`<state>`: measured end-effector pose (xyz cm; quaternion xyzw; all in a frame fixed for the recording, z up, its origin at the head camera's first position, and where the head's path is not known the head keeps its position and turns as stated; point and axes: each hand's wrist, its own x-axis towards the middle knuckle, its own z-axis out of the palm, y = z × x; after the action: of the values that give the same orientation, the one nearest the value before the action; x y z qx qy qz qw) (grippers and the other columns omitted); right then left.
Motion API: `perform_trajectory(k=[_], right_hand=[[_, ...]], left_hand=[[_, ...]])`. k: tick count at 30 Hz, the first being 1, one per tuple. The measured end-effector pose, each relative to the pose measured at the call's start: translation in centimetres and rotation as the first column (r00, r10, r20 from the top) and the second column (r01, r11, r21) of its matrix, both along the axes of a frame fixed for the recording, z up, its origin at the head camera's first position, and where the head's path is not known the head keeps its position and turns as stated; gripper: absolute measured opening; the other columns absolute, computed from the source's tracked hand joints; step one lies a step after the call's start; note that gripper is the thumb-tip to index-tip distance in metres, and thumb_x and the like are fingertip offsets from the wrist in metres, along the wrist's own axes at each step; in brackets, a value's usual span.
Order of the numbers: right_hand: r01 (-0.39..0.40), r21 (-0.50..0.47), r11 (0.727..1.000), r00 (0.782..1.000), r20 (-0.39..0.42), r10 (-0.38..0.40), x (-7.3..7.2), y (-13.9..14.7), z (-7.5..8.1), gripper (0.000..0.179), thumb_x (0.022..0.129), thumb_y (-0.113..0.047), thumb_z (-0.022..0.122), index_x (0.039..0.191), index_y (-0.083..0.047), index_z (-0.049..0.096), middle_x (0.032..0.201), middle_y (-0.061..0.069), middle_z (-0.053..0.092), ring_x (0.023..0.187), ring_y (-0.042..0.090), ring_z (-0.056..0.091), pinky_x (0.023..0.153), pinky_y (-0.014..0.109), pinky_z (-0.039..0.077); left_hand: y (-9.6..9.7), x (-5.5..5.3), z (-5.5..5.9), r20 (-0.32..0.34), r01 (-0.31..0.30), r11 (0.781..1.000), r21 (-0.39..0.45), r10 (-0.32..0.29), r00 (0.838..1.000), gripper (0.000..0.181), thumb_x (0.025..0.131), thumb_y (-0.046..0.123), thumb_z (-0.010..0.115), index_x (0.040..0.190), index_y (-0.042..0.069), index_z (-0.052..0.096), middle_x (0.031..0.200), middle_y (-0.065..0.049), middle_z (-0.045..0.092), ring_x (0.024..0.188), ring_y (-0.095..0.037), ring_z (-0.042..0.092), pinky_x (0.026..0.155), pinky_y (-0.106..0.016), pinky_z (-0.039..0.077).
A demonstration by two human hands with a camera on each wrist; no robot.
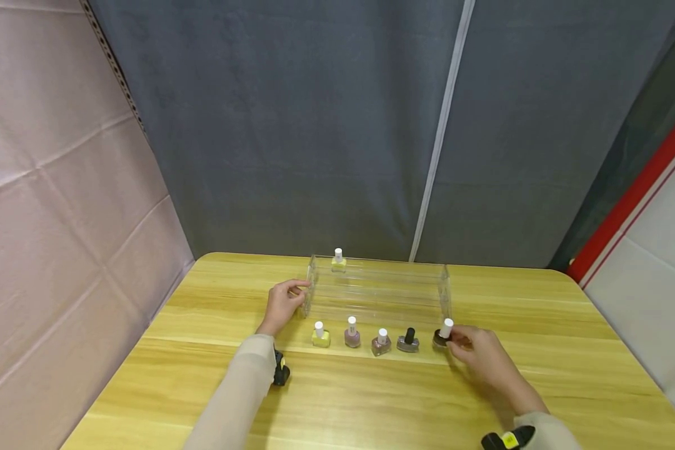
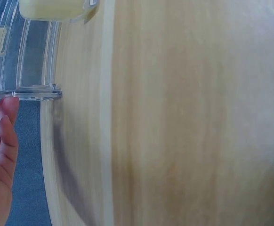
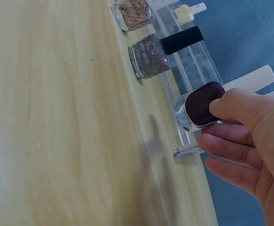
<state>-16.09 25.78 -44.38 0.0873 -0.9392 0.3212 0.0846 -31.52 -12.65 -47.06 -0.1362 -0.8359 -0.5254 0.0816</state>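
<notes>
A clear stepped display rack stands toward the back of the table. On its back tier, at the left, is a yellow nail polish bottle with a white cap. My left hand touches the rack's left end panel with its fingertips, fingers fairly straight. The right hand pinches a dark nail polish bottle with a white cap, tilted, near the rack's front right corner. Left of it, along the rack's front, are a black-capped glittery bottle, a glitter bottle, a mauve bottle and another yellow bottle.
The wooden table extends in front of the bottles. A dark grey curtain hangs behind the table's back edge. Pink cloth covers the left side, and a white panel with a red edge stands at right.
</notes>
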Motion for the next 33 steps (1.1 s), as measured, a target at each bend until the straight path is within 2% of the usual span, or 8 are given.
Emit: perform_trajectory(k=[8, 13, 26, 33], right_hand=[[-0.001, 0.024, 1.000, 0.999, -0.040, 0.002, -0.4, 0.1, 0.5, 0.022, 0.081, -0.002, 0.066, 0.101, 0.006, 0.066, 0.090, 0.012, 0.068, 0.077, 0.021, 0.065, 0.069, 0.037, 0.053], [-0.011, 0.031, 0.999, 0.999, -0.033, 0.012, -0.6, 0.1, 1.0, 0.023, 0.082, -0.003, 0.066, 0.102, 0.007, 0.065, 0.089, 0.011, 0.068, 0.078, 0.022, 0.064, 0.070, 0.040, 0.053], [-0.055, 0.043, 0.998, 0.997, -0.053, 0.057, -1.9, 0.1, 2.4, 0.022, 0.083, -0.003, 0.065, 0.103, 0.004, 0.066, 0.091, 0.010, 0.068, 0.078, 0.021, 0.064, 0.072, 0.042, 0.053], [-0.085, 0.067, 0.994, 0.991, -0.096, 0.091, -2.8, -0.1, 3.5, 0.019, 0.082, -0.001, 0.065, 0.100, 0.005, 0.067, 0.088, 0.010, 0.068, 0.076, 0.020, 0.064, 0.069, 0.040, 0.053]], left_hand=[[0.1, 0.1, 0.1, -0.012, -0.001, 1.000, -0.012, 0.001, 1.000, 0.023, 0.083, -0.004, 0.061, 0.102, 0.002, 0.071, 0.074, -0.010, 0.064, 0.053, -0.022, 0.060, 0.041, -0.020, 0.035], [0.1, 0.1, 0.1, -0.008, -0.005, 1.000, -0.021, 0.005, 1.000, 0.023, 0.083, -0.004, 0.060, 0.102, 0.002, 0.071, 0.075, -0.011, 0.064, 0.053, -0.023, 0.060, 0.042, -0.020, 0.034], [0.1, 0.3, 0.2, -0.025, -0.013, 1.000, -0.017, 0.012, 1.000, 0.023, 0.083, -0.005, 0.060, 0.100, 0.004, 0.071, 0.071, -0.005, 0.063, 0.051, -0.023, 0.059, 0.041, -0.020, 0.034], [0.2, 0.4, 0.4, -0.024, -0.018, 1.000, -0.017, 0.018, 1.000, 0.023, 0.083, -0.004, 0.060, 0.100, 0.005, 0.072, 0.071, -0.004, 0.062, 0.052, -0.023, 0.059, 0.041, -0.020, 0.035]])
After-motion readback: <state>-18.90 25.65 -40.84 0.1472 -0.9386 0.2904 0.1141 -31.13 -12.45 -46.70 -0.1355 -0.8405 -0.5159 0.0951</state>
